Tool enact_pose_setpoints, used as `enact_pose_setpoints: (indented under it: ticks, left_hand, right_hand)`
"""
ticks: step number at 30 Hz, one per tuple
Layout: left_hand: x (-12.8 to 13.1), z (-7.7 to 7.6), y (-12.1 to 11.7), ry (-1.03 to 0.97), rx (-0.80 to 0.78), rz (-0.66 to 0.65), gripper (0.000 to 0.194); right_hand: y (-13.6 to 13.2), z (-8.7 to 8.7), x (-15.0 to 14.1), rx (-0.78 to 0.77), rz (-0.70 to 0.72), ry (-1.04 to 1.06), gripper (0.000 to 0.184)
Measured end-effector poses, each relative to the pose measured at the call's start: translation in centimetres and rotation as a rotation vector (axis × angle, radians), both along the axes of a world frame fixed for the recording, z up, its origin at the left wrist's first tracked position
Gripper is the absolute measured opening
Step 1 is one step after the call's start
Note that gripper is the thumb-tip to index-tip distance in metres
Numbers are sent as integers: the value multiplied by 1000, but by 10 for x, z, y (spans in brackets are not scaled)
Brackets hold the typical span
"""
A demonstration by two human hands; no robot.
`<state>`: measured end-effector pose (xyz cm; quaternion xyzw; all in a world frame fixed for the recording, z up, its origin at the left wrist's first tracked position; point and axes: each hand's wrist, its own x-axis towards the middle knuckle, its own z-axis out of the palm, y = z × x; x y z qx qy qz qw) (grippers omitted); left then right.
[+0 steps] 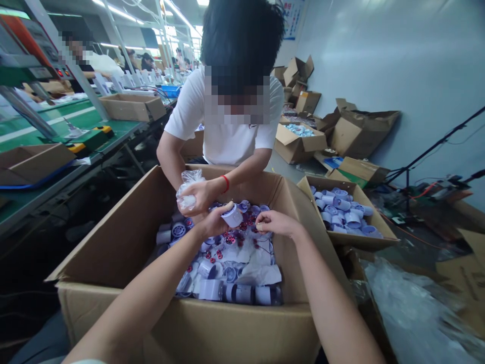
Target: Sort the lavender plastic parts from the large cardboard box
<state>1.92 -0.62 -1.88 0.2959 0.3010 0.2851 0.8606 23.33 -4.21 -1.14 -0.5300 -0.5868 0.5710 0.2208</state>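
In the head view, a large cardboard box [227, 323] stands open; left of it runs a green workbench [121, 130], right of it a smaller carton [359, 242] of pale cups. A co-worker [235, 136] leans over the box's far edge, holding a clear plastic bag [189, 194] inside its rim. The box's left wall stands well apart from both hands; its right wall is nearer. White sheets [261, 274], red parts [229, 239] and more cups lie within. Both forearms reach over the box's near rim. Above its contents, the left hand [214, 223] grips a tilted pale cup [232, 217]; the right hand [276, 222], just beside, has curled fingers, though whether they pinch anything I cannot tell.
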Motion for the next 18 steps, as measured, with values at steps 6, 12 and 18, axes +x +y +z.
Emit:
enact_pose_setpoints:
  ticks: [6, 12, 18]
  left_hand:
    - [0, -3, 0, 15, -52, 2, 31]
    - [-3, -13, 8, 69, 3, -10, 34]
    - [-3, -13, 9, 88, 11, -9, 32]
  right_hand:
    - [0, 1, 2, 43, 22, -78, 4]
    - [0, 3, 5, 80, 13, 39, 19]
    - [0, 1, 4, 90, -8, 152, 35]
